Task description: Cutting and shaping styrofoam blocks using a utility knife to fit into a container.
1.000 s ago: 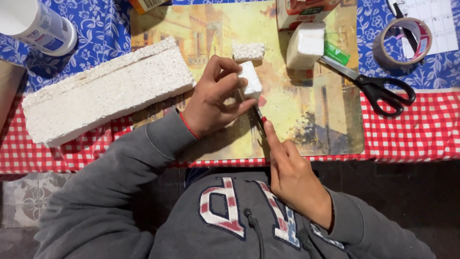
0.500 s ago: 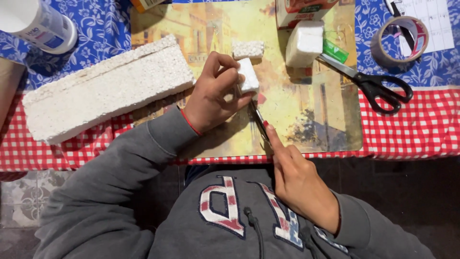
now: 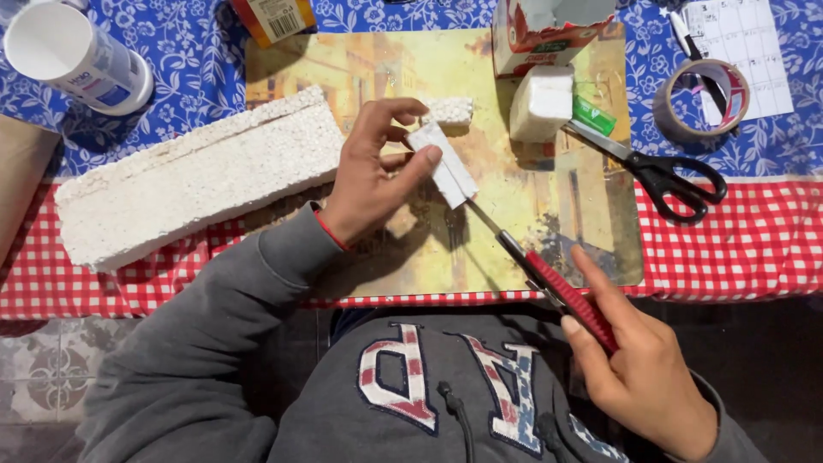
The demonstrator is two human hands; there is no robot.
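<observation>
Foam piece: a small white foam block (image 3: 443, 163) is pinched in the left hand (image 3: 370, 176), held above the picture board (image 3: 549, 223) near mid-surface.
Left fingers: thumb and fingertips clenched on the foam piece's sides.
Knife: a red-handled craft knife (image 3: 549, 279) has its blade tip touching the piece's lower end.
Right fingers: the right hand (image 3: 639, 369) is wrapped around the knife handle, forefinger along it.
Risk, slip: in my judgement the blade could skid off the crumbly foam toward the left thumb, which sits just beside the cut.
Risk, break: squeezing too hard may snap or crumble the thin piece.
Count, foam: one long slab (image 3: 197, 176), one chunky block (image 3: 542, 103), one small scrap (image 3: 449, 110), plus the held piece.
Count, tools: one knife, one pair of scissors (image 3: 656, 167), one tape roll (image 3: 699, 99).
Count, containers: one white tube (image 3: 73, 56), one open carton (image 3: 549, 30).
</observation>
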